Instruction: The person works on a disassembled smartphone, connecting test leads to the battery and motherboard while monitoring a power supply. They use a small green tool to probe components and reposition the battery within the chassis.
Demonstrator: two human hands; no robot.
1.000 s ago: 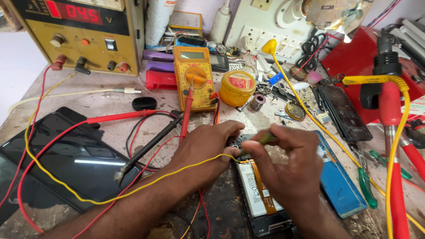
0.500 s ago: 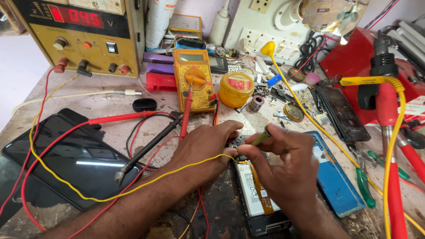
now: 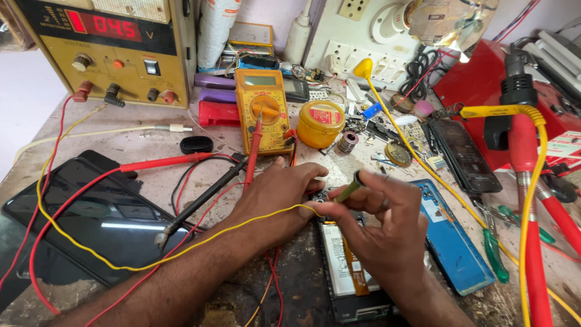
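An opened phone point(image 3: 348, 266) with its battery and an orange flex strip showing lies face down on the worn bench. My right hand point(image 3: 387, 233) pinches a small olive-handled screwdriver point(image 3: 351, 189), its tip down at the phone's top end. My left hand point(image 3: 281, 191) rests on that top end, fingers pressed beside the tip. A thin yellow wire point(image 3: 242, 227) drapes across my left wrist toward the tip.
A blue phone back cover point(image 3: 451, 239) lies right of the phone. Behind stand a yellow multimeter point(image 3: 263, 109) with red and black probes, a yellow tin point(image 3: 321, 123), a bench power supply point(image 3: 115, 48). A dark tablet point(image 3: 91, 215) lies left; a hot-air handle point(image 3: 526, 157) hangs right.
Both hands stayed on the phone's top end. My right hand turned the screwdriver slightly, its handle now leaning further right; the view shifted a little.
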